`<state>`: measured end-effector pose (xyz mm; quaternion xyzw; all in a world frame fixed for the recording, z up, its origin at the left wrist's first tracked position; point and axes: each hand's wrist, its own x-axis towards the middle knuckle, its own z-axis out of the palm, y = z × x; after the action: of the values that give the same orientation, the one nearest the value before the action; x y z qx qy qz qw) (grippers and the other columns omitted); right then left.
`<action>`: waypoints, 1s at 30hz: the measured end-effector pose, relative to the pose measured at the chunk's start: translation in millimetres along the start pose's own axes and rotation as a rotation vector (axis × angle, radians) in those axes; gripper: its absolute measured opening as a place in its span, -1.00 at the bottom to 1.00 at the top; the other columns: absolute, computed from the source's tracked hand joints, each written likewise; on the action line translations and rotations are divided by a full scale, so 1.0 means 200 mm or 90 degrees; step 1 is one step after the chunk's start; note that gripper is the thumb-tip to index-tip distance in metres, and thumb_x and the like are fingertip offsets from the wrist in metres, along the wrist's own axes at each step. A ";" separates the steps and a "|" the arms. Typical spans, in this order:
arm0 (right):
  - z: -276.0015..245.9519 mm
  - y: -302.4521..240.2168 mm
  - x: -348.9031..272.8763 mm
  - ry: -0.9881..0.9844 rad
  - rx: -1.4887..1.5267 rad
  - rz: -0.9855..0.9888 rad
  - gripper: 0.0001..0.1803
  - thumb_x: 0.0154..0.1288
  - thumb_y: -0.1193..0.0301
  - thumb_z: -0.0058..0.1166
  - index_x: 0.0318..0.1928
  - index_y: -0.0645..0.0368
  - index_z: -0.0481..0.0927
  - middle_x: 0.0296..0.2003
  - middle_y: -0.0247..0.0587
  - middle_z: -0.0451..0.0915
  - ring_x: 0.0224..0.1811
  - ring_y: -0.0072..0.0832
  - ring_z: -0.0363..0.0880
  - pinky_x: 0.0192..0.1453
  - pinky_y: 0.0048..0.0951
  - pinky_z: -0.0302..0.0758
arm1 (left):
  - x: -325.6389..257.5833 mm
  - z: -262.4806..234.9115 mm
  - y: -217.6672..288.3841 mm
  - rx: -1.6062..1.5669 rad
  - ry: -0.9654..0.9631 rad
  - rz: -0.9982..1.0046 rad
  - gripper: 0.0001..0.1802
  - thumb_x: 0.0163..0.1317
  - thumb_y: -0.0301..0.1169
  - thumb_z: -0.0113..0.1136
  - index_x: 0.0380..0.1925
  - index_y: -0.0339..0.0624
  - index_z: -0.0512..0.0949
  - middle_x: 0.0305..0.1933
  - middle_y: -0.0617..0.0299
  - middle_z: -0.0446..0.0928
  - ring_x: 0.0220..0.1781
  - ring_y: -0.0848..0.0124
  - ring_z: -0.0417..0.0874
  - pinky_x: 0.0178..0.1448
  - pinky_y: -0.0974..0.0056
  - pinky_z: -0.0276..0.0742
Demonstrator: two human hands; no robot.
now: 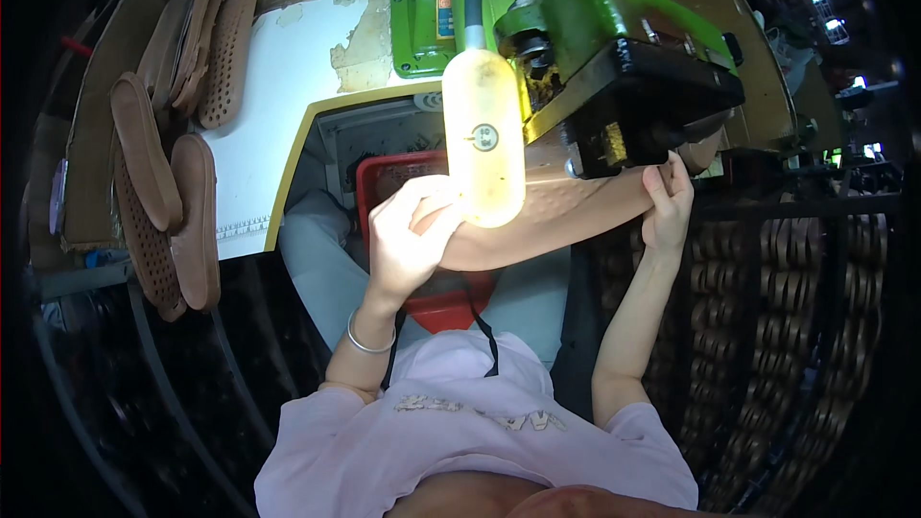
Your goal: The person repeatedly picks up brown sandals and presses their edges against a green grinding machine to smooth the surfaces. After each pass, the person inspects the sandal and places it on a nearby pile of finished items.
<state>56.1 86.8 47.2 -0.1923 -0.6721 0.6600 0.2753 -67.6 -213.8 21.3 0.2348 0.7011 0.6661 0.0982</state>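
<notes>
A brown shoe sole [576, 216] spans the space between my hands, below the black head of a green machine [585, 10]. My left hand [411, 230] pinches its left end, with the bangle on that wrist. At the other end my right hand [669, 201] grips the sole, thumb on the near side and fingers up by the machine head. A bright lamp [484, 173] hangs in front and hides part of the sole's left portion. Where exactly the sole meets the machine is hidden behind the black head.
Several brown soles [197, 221], some with rows of holes, lie at the left of the white table [278, 67] and over its edge. A red basket [443, 312] sits below the sole, between my legs. At the right stand racks [796, 297] filled with brown pieces.
</notes>
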 end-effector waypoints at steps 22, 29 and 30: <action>0.65 0.05 -0.25 -0.125 0.057 0.030 -0.56 0.16 0.54 0.24 0.05 0.31 0.45 -0.08 -0.20 0.58 -0.02 -0.49 0.53 0.10 -0.47 0.43 | -0.16 -0.75 -0.18 -0.177 0.011 -0.211 -0.74 0.15 -0.43 0.27 -0.22 -0.38 0.53 -0.28 0.13 0.63 -0.26 0.49 0.64 -0.11 0.44 0.52; 0.73 0.02 -0.21 -0.115 0.015 0.013 -0.78 0.10 0.69 0.24 -0.23 0.40 0.51 -0.38 -0.22 0.64 -0.38 -0.62 0.61 -0.20 -0.59 0.55 | -0.58 -0.52 -0.18 -0.126 -0.126 -0.394 -0.75 0.12 -0.46 0.35 -0.27 -0.33 0.50 -0.29 0.21 0.63 -0.23 0.52 0.62 -0.13 0.39 0.53; 0.74 0.01 -0.22 -0.124 0.041 0.044 -0.76 0.08 0.71 0.25 -0.23 0.40 0.52 -0.35 -0.21 0.64 -0.33 -0.61 0.61 -0.16 -0.59 0.54 | -0.57 -0.43 -0.14 -0.031 -0.137 -0.355 -0.74 0.10 -0.46 0.35 -0.26 -0.34 0.52 -0.31 0.19 0.64 -0.23 0.49 0.64 -0.14 0.37 0.53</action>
<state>-3.0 -56.1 43.6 -0.1414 -0.6671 0.7058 0.1919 -12.2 -342.6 -18.2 0.0999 0.7080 0.6015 0.3565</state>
